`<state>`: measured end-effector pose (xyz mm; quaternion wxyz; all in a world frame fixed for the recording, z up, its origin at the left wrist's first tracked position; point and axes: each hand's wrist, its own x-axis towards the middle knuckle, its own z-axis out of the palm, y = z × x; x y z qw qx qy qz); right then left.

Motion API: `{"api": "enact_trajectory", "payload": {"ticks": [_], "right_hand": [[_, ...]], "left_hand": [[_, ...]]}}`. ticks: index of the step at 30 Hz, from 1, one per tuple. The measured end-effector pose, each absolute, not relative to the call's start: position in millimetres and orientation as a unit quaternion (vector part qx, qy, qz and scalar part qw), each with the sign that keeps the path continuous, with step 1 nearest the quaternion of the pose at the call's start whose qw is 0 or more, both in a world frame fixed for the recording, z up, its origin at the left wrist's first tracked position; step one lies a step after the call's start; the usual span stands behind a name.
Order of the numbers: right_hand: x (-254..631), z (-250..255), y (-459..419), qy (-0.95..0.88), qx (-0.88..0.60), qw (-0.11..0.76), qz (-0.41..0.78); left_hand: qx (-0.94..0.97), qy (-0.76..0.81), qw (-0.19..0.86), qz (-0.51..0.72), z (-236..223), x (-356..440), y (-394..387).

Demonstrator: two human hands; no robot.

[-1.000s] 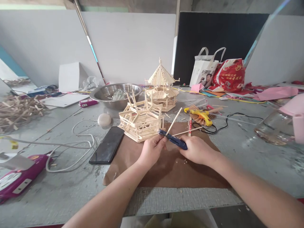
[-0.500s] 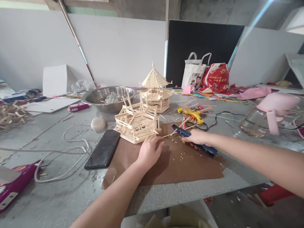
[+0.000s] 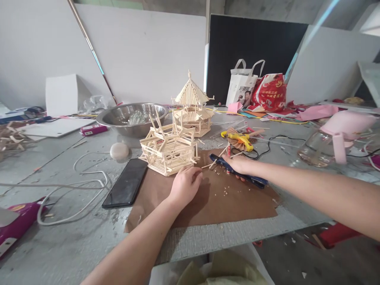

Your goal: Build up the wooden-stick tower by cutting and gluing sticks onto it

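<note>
My left hand [image 3: 186, 185] rests on the brown sheet [image 3: 237, 206] with its fingers loosely bent and the thumb a little apart. I see nothing held in it. Its fingertips lie close to the front edge of a many-sided stick model [image 3: 168, 156], which is open at the top. Over on the right, my right hand [image 3: 237, 164] is closed around a long dark blue tool [image 3: 251, 180], whose exact kind I cannot make out. Loose thin wooden sticks [image 3: 214, 163] lie by the tool's tip, near a red and white item [image 3: 228, 149] partly covered by the hand.
A roofed stick pavilion [image 3: 191, 97] stands behind, beside a metal basin [image 3: 130, 118]. A black phone [image 3: 126, 184] and a pale round stone [image 3: 119, 151] lie left. A yellow glue gun [image 3: 239, 139] with cord and a pink-lidded jug [image 3: 329, 138] are at the right.
My right hand and the blue tool have shifted slightly left, and the hand lies flatter over the tool. The left hand stays by the model. The whole view has moved a little.
</note>
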<state>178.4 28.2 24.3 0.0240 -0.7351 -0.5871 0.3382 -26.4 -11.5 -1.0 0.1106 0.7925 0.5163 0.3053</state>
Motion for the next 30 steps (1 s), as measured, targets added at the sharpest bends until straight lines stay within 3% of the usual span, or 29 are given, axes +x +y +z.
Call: {"api": "enact_trajectory", "payload": {"ticks": [15, 23, 25, 30], "right_hand": [[176.1, 15.1, 31.2, -0.581, -0.745, 0.043, 0.326], [184.6, 15.5, 29.2, -0.586, -0.708, 0.057, 0.391], [188.4, 17.9, 31.4, -0.635, -0.689, 0.046, 0.347], [185.9, 27.7, 40.4, -0.723, -0.681, 0.037, 0.108]], "left_hand": [[0.794, 0.513, 0.102, 0.309, -3.7, -26.8, -11.0], [0.8, 0.512, 0.096, 0.298, -2.9, -27.2, -10.6], [0.802, 0.511, 0.097, 0.292, -3.2, -27.1, -10.6], [0.807, 0.509, 0.102, 0.281, -5.6, -26.6, -9.9]]}}
